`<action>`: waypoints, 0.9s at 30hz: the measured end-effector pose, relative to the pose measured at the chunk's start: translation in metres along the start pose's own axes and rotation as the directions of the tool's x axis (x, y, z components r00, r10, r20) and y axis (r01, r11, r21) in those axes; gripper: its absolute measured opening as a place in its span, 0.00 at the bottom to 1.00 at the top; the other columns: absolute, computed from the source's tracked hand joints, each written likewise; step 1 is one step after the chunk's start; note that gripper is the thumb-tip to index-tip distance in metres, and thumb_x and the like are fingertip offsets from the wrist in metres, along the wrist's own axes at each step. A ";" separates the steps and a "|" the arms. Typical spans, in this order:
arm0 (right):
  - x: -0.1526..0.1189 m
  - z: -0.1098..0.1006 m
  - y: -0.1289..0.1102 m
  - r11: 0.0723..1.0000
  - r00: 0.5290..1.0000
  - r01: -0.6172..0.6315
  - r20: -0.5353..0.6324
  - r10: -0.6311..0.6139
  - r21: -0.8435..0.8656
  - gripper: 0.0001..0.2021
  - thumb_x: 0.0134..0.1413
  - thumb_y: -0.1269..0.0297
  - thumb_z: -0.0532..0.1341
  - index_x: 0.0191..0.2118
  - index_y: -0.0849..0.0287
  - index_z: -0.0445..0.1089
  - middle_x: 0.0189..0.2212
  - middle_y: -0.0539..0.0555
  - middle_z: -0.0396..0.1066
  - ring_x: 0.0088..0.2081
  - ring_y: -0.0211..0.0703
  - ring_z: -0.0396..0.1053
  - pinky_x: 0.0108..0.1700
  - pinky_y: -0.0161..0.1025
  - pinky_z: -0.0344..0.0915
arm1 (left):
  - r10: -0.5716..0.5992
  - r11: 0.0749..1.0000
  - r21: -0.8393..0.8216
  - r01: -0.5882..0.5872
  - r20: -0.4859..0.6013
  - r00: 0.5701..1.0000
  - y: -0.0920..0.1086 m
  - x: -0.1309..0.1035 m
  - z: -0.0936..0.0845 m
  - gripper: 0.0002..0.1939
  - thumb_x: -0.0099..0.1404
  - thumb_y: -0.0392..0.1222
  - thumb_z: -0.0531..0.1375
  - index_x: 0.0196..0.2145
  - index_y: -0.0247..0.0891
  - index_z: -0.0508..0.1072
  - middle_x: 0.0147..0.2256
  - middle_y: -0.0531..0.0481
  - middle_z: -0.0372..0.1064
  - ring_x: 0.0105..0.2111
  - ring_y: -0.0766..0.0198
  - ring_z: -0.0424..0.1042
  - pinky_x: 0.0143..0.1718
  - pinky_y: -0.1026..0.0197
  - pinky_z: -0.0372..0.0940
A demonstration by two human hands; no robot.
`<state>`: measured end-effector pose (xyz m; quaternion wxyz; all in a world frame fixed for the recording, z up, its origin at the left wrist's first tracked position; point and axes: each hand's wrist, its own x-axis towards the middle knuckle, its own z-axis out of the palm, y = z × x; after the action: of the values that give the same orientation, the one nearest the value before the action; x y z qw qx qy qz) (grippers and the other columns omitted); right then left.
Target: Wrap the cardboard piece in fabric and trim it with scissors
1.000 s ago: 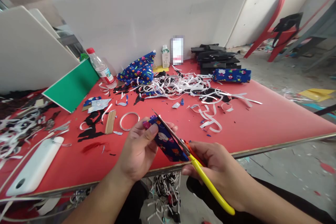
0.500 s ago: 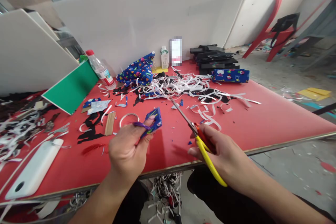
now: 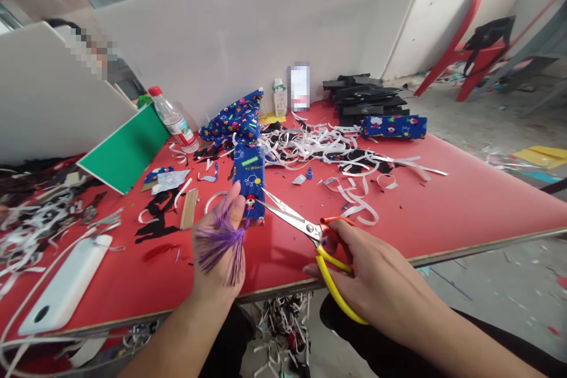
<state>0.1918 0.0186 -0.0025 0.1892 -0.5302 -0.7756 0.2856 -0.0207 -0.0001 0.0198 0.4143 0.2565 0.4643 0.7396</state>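
My left hand (image 3: 213, 288) is closed on a flat blue fabric piece (image 3: 248, 166) printed with cartoon figures, which stands up from the fingers. A purple tassel (image 3: 217, 242) hangs over this hand from the piece's lower end. My right hand (image 3: 374, 266) is wrapped round scissors (image 3: 311, 229) with yellow and red handles. The scissor blades are parted, and their tips point left at the lower right edge of the fabric piece. Whether the blades touch it I cannot tell.
White and black strips (image 3: 305, 144) lie heaped on the red table (image 3: 443, 207). Behind are a blue printed cloth (image 3: 233, 118), a bottle (image 3: 177, 124), a carton (image 3: 279, 97) and stacked black pieces (image 3: 367, 97). A green board (image 3: 126, 147) and a white device (image 3: 66, 283) are at left.
My left hand has turned, so the blue fabric piece now stands up and the purple tassel shows. The scissors have swung left toward the piece, and their blades have parted.
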 end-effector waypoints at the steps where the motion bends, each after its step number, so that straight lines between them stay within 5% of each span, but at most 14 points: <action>1: 0.001 0.001 0.002 1.000 1.000 -0.003 -0.004 0.003 -0.012 0.21 0.56 0.47 0.66 0.48 0.54 0.69 0.36 0.56 0.76 0.33 0.51 0.74 0.33 0.42 0.65 | -0.008 1.000 -0.006 0.007 -0.032 0.999 -0.001 0.002 0.003 0.12 0.57 0.42 0.76 0.40 0.47 0.85 0.45 0.54 0.82 0.44 0.59 0.81 0.38 0.63 0.78; 5: 0.009 -0.006 0.015 0.997 0.997 -0.026 -0.071 0.021 -0.070 0.22 0.58 0.49 0.65 0.53 0.55 0.71 0.38 0.58 0.78 0.37 0.54 0.77 0.35 0.44 0.68 | -0.107 0.994 0.006 0.108 -0.005 0.994 -0.006 0.009 0.007 0.26 0.51 0.35 0.79 0.48 0.45 0.81 0.36 0.53 0.82 0.31 0.66 0.79 0.31 0.65 0.76; 11: 0.030 -0.020 0.048 0.947 0.982 -0.020 -0.186 -0.042 -0.320 0.23 0.64 0.50 0.61 0.54 0.64 0.75 0.53 0.68 0.76 0.51 0.65 0.77 0.49 0.53 0.72 | -0.236 0.966 0.122 0.227 0.057 0.970 -0.012 0.010 0.002 0.18 0.53 0.45 0.77 0.36 0.34 0.78 0.31 0.50 0.78 0.26 0.63 0.79 0.28 0.65 0.74; 16: 0.035 -0.022 0.047 0.950 0.966 0.064 -0.221 -0.137 -0.306 0.19 0.66 0.56 0.61 0.53 0.64 0.78 0.53 0.68 0.77 0.51 0.63 0.78 0.54 0.56 0.73 | -0.222 0.919 0.369 0.140 0.189 0.957 -0.012 0.010 -0.005 0.19 0.63 0.57 0.71 0.37 0.38 0.76 0.23 0.55 0.72 0.15 0.68 0.69 0.17 0.68 0.63; 19: 0.033 -0.024 0.031 0.976 0.879 0.184 -0.425 -0.216 -0.115 0.19 0.67 0.56 0.60 0.54 0.62 0.77 0.54 0.67 0.77 0.55 0.61 0.75 0.60 0.58 0.69 | -0.218 0.893 0.443 0.075 0.281 0.935 -0.009 0.005 -0.007 0.17 0.67 0.58 0.67 0.37 0.40 0.76 0.23 0.55 0.71 0.17 0.69 0.67 0.17 0.70 0.58; 21: 0.033 -0.021 0.018 0.956 0.886 0.221 -0.449 -0.114 0.193 0.23 0.62 0.52 0.66 0.57 0.59 0.74 0.50 0.63 0.78 0.49 0.54 0.78 0.53 0.54 0.74 | -0.205 0.895 0.446 0.027 0.357 0.911 -0.008 0.001 -0.006 0.17 0.68 0.57 0.67 0.35 0.40 0.77 0.27 0.53 0.72 0.23 0.66 0.71 0.23 0.68 0.65; 24: 0.036 -0.009 0.002 0.741 0.989 0.074 -0.142 0.029 0.667 0.27 0.45 0.47 0.76 0.46 0.59 0.76 0.29 0.52 0.77 0.26 0.42 0.74 0.28 0.39 0.73 | -0.195 0.889 0.457 -0.031 0.440 0.876 -0.011 -0.004 -0.004 0.19 0.66 0.58 0.68 0.32 0.39 0.78 0.27 0.52 0.70 0.25 0.65 0.69 0.25 0.66 0.67; 27: 0.040 0.007 -0.007 0.645 0.998 0.009 -0.050 0.045 0.764 0.26 0.45 0.37 0.74 0.28 0.58 0.71 0.16 0.47 0.69 0.16 0.37 0.67 0.18 0.34 0.64 | -0.150 0.896 0.441 -0.047 0.402 0.903 -0.023 -0.003 -0.002 0.23 0.65 0.64 0.67 0.31 0.39 0.75 0.24 0.55 0.66 0.22 0.67 0.64 0.20 0.67 0.61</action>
<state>0.1679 0.0523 -0.0040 0.4169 -0.4174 -0.5713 0.5706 -0.0119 0.0020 -0.0016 0.4566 0.4857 0.5245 0.5296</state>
